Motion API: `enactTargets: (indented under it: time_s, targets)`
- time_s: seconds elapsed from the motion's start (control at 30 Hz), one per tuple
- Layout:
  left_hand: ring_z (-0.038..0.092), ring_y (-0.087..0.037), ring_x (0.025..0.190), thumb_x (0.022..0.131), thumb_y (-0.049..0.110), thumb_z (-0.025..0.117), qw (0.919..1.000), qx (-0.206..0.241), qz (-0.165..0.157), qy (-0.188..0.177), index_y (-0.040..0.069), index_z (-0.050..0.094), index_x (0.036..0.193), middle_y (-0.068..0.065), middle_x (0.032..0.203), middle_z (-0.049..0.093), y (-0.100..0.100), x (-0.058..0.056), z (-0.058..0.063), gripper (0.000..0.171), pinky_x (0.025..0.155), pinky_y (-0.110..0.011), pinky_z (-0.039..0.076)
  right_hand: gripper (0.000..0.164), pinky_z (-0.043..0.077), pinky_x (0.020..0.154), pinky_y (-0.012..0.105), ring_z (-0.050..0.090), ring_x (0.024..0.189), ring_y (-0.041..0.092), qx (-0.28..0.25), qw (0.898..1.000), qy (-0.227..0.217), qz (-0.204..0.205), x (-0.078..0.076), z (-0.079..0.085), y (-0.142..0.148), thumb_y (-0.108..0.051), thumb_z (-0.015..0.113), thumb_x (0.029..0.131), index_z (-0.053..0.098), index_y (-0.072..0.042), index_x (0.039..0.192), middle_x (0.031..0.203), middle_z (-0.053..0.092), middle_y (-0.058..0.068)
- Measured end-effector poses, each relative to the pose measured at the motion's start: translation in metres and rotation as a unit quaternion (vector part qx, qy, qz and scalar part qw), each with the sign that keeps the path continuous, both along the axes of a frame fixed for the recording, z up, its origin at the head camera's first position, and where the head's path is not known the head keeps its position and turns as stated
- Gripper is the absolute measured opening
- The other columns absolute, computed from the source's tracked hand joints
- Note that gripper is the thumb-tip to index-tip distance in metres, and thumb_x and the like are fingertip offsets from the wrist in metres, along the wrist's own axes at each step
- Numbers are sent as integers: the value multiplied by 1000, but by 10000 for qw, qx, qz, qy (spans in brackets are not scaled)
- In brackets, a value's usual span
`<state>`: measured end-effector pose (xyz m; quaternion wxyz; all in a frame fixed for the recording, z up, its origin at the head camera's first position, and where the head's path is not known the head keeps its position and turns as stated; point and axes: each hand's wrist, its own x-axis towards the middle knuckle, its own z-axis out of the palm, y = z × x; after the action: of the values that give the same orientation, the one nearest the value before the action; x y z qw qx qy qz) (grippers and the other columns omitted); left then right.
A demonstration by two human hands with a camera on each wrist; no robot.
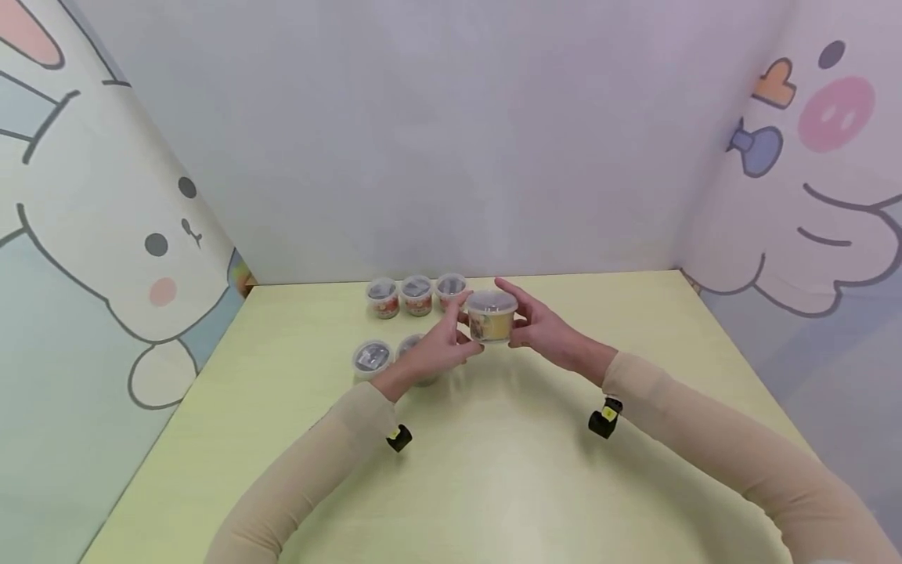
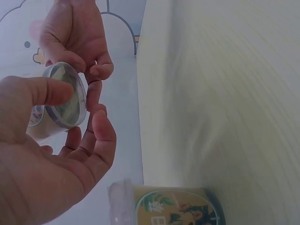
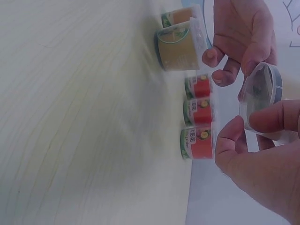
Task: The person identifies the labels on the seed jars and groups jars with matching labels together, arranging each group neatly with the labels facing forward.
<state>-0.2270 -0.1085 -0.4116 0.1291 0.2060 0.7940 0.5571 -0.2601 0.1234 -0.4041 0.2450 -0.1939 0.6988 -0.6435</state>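
Note:
A small round tub (image 1: 492,323) with a clear lid and a yellowish label is held up over the table, between both hands. My left hand (image 1: 438,345) grips its left side. My right hand (image 1: 553,333) grips its right side. In the left wrist view the left thumb lies across the bottom of the tub (image 2: 68,96). The right thumb presses the same face in the right wrist view, with the fingers curled around the side. Two tan-labelled tubs (image 1: 372,357) stand beside the left wrist, one partly hidden behind that hand.
Three red-labelled tubs (image 1: 417,296) stand in a row near the table's back edge, the rightmost partly covered by my left hand. The pale yellow table (image 1: 535,486) meets a plain back wall (image 1: 451,141), with cartoon-printed panels on both sides.

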Motion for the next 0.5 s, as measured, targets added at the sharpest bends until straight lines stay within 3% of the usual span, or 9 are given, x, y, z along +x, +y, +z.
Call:
enactTargets:
  time_s: [0.2, 0.33, 0.5]
  targets:
    - [64, -46, 100, 95, 7, 67, 9999, -73, 63, 100, 26, 8, 160, -15, 132, 47, -2, 1, 1, 90, 71, -36, 55, 95, 49, 88, 40, 53, 121, 34, 19, 9999, 77, -97, 0, 2, -3, 16, 50, 86, 18, -28, 163, 159, 31, 14]
    - [65, -45, 100, 95, 8, 68, 9997, -77, 209, 99, 27, 9, 160, -15, 130, 48, -4, 1, 1, 90, 73, -39, 56, 86, 49, 87, 40, 53, 115, 31, -4, 9999, 3, -122, -1, 2, -7, 15, 50, 88, 23, -22, 161, 156, 34, 16]
    - [63, -48, 103, 95, 9, 69, 9998, 79, 166, -7, 26, 9, 159, -16, 130, 46, -3, 3, -1, 90, 78, -49, 56, 81, 48, 88, 45, 49, 117, 33, 58, 9998, 16, -178, -1, -1, -5, 14, 49, 90, 25, -20, 160, 150, 37, 18]
